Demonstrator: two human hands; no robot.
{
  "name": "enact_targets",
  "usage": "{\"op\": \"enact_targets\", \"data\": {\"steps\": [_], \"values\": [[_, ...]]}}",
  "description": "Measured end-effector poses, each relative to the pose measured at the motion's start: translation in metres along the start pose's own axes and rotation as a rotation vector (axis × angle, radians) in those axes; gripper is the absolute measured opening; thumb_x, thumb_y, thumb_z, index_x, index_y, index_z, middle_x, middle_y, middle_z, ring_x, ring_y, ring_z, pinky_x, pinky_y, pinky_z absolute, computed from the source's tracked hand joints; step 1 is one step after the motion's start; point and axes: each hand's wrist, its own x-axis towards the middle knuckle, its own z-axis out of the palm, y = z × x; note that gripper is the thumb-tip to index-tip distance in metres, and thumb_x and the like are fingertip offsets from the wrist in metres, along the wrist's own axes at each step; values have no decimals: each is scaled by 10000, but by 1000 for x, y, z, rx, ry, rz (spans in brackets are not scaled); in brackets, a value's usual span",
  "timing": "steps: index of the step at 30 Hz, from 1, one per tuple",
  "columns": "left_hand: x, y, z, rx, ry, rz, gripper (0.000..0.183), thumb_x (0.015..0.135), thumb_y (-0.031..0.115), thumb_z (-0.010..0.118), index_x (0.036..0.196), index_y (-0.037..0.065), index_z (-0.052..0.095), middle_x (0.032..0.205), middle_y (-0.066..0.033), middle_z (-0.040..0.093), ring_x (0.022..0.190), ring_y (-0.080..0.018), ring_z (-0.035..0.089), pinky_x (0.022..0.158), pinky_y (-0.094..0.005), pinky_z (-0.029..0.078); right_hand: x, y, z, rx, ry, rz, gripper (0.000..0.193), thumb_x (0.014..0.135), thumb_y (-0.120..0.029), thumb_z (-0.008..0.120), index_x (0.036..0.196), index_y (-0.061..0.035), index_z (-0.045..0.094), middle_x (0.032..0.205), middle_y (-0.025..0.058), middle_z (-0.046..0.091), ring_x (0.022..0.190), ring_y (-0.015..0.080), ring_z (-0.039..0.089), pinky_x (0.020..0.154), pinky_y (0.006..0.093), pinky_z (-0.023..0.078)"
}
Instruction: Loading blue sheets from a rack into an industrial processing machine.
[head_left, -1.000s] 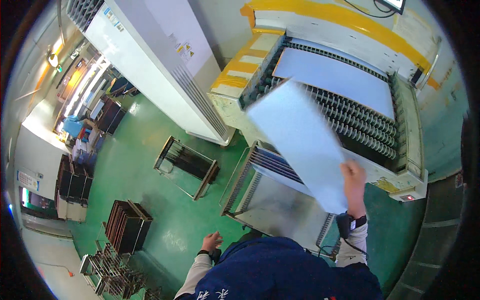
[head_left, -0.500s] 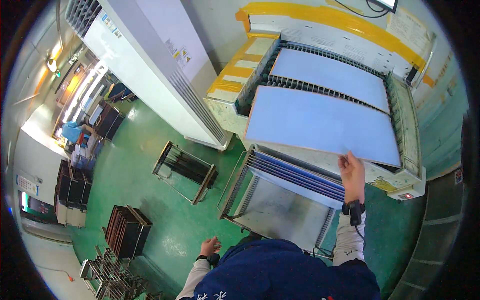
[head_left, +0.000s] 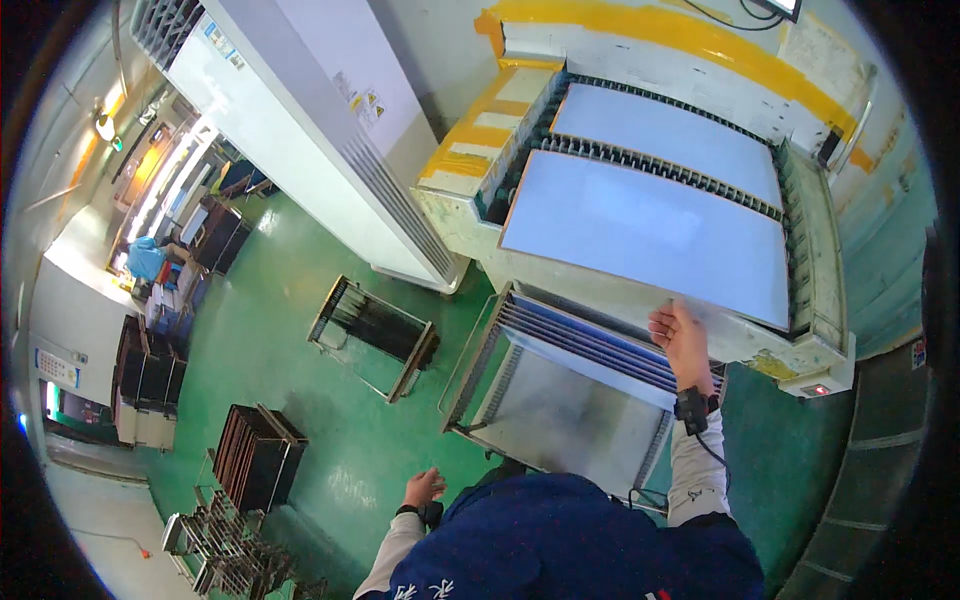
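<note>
Slotted rack [head_left: 476,360], centre, obstructs front access to roller conveyor [head_left: 820,265]. Air conditioner [head_left: 320,150], upper left, carries yellow warning labels [head_left: 368,104]. White panel [head_left: 650,225]: on conveyor, upper right. Right hand [head_left: 682,338]: half-curled at panel's front edge, contact unclear. Left hand [head_left: 424,487]: loosely curled, empty, lower centre.

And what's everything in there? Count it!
Machine: one, cream with yellow tape, upper right.
Rollers: many, grey, on machine.
Panels: two, pale blue, on rollers.
Near rack: one, grey, below machine.
Racked panels: several, bluish, in near rack.
Small rack: one, dark, mid-floor.
Board rack: one, black and brown, lower left.
Frames: several, grey, bottom left.
Tower: one, white, top left.
Floor: one, green, below.
Far gear: uncountable, mixed, far left.
Top: one, navy, bottom.
Sleeves: two, pale, bottom.
Straps: two, black, by sleeves.
Left grip: one, bare, bottom.
Right grip: one, bare, by panels.
</note>
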Motion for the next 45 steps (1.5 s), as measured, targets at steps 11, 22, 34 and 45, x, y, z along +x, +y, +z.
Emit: {"op": "enact_targets", "data": {"steps": [11,22,34,45], "values": [[-12,11,8,15,-7,-3,372,856,326,598,1044,16,516,891,-91,618,715,-208,634,529,-284,507,-16,159,-9,-1510,-191,-555,241,713,-181,657,901,-38,611,906,140,581,877,340,545,745,423,453],[-3,1,8,47,42,19,401,857,355,591,1065,15,543,929,-90,625,718,-197,634,546,-279,501,-18,168,13,-1649,-170,-607,247,669,-128,702,846,-39,555,955,159,520,920,352,517,744,434,438],[-8,4,11,43,67,48,426,819,352,644,1045,1,562,903,-99,628,713,-209,637,487,-298,491,17,215,-23,-1791,-252,-430,96,765,-127,571,717,-45,584,740,163,611,752,360,597,649,471,450],[16,-1,4,364,81,164,345,822,354,613,996,56,592,845,-69,645,644,-180,615,482,-290,468,-26,87,1,-1496,-141,-750,188,818,-155,527,686,-23,504,678,176,535,648,368,531,564,468,380]]}}
